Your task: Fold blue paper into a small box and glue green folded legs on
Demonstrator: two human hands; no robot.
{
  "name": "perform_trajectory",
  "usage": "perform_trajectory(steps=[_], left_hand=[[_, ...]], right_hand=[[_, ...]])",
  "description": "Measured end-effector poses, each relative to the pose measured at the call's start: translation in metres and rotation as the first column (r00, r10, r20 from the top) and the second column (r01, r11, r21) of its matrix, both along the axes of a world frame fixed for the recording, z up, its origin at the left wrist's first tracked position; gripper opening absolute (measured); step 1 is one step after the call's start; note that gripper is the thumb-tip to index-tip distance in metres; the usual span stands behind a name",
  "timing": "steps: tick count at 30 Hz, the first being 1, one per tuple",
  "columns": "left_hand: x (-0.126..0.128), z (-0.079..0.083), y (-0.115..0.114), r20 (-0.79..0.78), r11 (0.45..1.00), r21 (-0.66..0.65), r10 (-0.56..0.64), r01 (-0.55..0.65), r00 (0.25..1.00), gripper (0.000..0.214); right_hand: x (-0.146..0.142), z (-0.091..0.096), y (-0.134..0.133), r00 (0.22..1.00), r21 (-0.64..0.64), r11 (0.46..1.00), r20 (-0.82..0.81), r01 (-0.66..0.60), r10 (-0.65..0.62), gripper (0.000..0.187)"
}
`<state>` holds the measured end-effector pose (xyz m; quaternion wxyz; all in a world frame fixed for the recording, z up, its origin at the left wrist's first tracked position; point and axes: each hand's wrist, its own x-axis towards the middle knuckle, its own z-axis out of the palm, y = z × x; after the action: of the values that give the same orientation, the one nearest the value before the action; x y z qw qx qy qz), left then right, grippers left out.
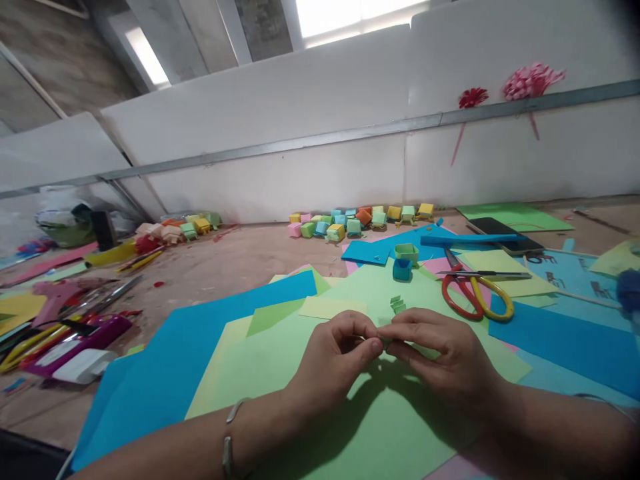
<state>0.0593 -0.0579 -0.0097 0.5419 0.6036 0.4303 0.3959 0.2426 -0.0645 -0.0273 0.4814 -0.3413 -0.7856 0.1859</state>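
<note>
My left hand [336, 360] and my right hand [440, 350] meet fingertip to fingertip over the large light green paper sheet [320, 427]. Both pinch a small pale green paper piece [386, 341], mostly hidden by the fingers. Just beyond them lies a folded green paper strip [398, 305]. Farther back stand a small open green paper box [407, 253] and a blue one [401, 269]. Scissors [475, 298] with red and yellow handles rest to the right, with a slim craft knife [487, 274] across them.
Several finished paper cubes [364, 216] line the wall, with more [187, 230] at back left. Blue sheets [165, 367] spread leftward. A pink glue gun [55, 297] and a purple case [80, 343] lie at far left. A phone [505, 235] lies back right.
</note>
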Motion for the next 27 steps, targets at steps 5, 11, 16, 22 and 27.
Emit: perform_trajectory(steps=[5,11,16,22,27], left_hand=[[-0.002,-0.001,-0.002,-0.035,0.991,0.127,0.057,-0.052,0.998,0.013],[-0.003,-0.003,-0.003,-0.076,0.957,0.276,0.117,-0.092,0.990,0.007],[-0.001,-0.002,-0.004,-0.092,0.940,0.328,0.135,-0.098,0.987,0.007],[-0.001,-0.002,-0.007,-0.073,0.970,0.224,0.109,-0.090,0.991,0.004],[-0.001,-0.002,-0.006,0.006,0.997,0.018,0.072,-0.073,0.997,0.008]], right_hand=[[-0.003,0.000,-0.003,1.000,-0.069,0.997,-0.014,0.026,-0.027,0.017],[-0.010,0.009,-0.008,0.990,-0.328,0.945,-0.133,0.007,-0.053,0.011],[-0.010,0.011,-0.010,0.993,-0.300,0.953,-0.094,0.039,-0.070,0.013],[-0.009,0.002,-0.007,0.997,-0.107,0.992,-0.037,0.062,-0.066,0.015],[-0.007,0.004,-0.004,0.996,-0.088,0.994,-0.049,0.066,-0.070,0.016]])
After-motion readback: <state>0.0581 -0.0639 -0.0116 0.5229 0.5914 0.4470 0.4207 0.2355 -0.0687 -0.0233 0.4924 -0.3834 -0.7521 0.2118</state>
